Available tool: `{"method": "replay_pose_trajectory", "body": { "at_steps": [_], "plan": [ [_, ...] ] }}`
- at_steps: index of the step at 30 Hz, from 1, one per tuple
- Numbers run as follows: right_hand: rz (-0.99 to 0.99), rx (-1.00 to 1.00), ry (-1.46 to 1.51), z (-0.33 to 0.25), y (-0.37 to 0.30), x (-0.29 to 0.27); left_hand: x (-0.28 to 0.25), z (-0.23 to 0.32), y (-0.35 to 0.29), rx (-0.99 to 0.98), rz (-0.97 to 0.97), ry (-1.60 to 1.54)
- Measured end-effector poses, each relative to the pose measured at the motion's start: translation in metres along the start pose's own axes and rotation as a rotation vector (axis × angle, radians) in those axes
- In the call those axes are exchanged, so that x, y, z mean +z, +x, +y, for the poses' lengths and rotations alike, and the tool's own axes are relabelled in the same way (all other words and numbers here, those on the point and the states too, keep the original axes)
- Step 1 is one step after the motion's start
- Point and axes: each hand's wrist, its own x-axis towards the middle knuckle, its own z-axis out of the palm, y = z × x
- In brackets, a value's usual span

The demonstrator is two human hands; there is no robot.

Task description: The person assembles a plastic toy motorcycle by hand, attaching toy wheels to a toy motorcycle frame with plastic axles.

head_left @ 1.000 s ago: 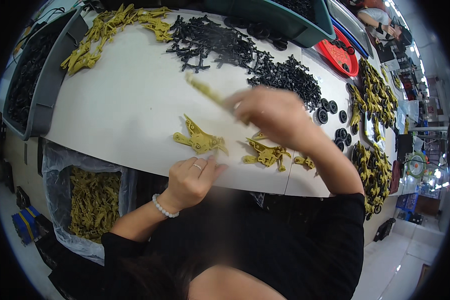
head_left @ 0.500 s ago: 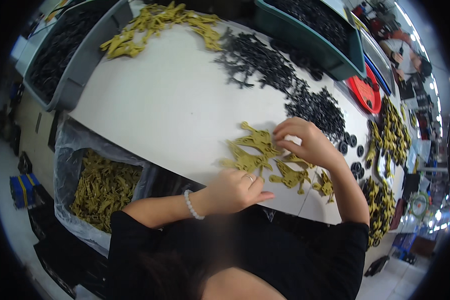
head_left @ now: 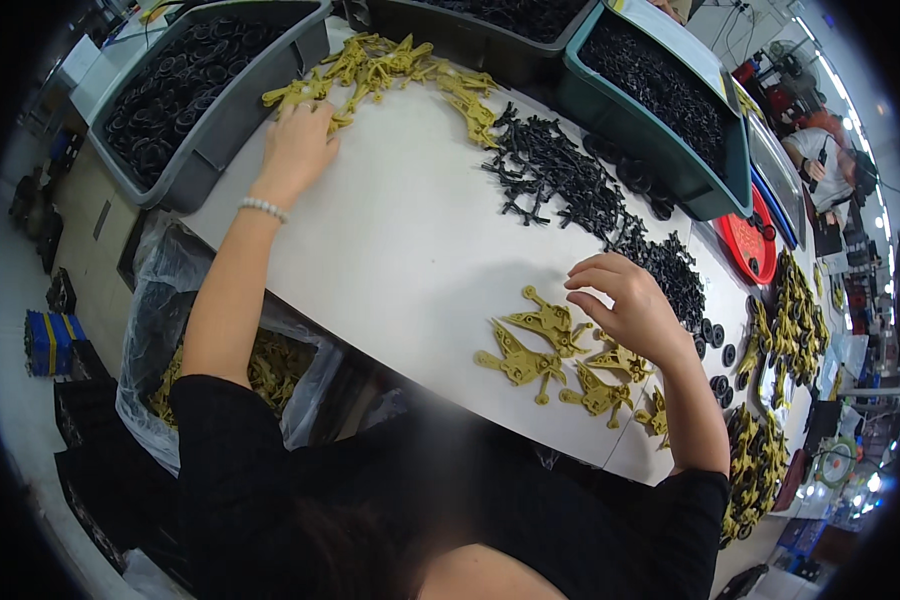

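My left hand (head_left: 298, 148), with a pale bead bracelet on its wrist, reaches to the far left of the table. Its fingers stretch over the edge of a heap of yellow-green plastic parts (head_left: 375, 68) and touch them; the fingertips are partly hidden. My right hand (head_left: 628, 306) hovers at the right, fingers curved and thumb apart, with nothing visible between them. Below and left of it, several flat yellow-green parts with pointed ends (head_left: 518, 362) lie spread near the table's front edge. Beyond it is a long pile of small black branched plastic pieces (head_left: 560, 175).
A grey bin (head_left: 205, 150) of black rings stands far left, a green bin (head_left: 660, 125) of black pieces far right. Beside that are a red tray (head_left: 748, 250) and small black wheels (head_left: 728, 355). Yellow-and-black assemblies (head_left: 755, 460) heap at right. A plastic-lined box (head_left: 160, 300) sits below left.
My left hand has moved from the flat parts near the front edge to the far-left yellow heap. My right hand has drawn slightly off the parts. The view has shifted.
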Motion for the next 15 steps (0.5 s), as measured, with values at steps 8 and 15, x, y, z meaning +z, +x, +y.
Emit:
{"method": "replay_pose_trajectory", "body": {
  "at_steps": [8,15],
  "plan": [
    [0.036,-0.113,0.065,0.000,0.047,0.017,-0.020,0.041,-0.087,0.473,0.096,-0.504],
    [0.048,-0.329,0.231,-0.037,0.097,0.040,-0.043,0.041,-0.109,0.679,0.158,-0.504]
  ]
}}
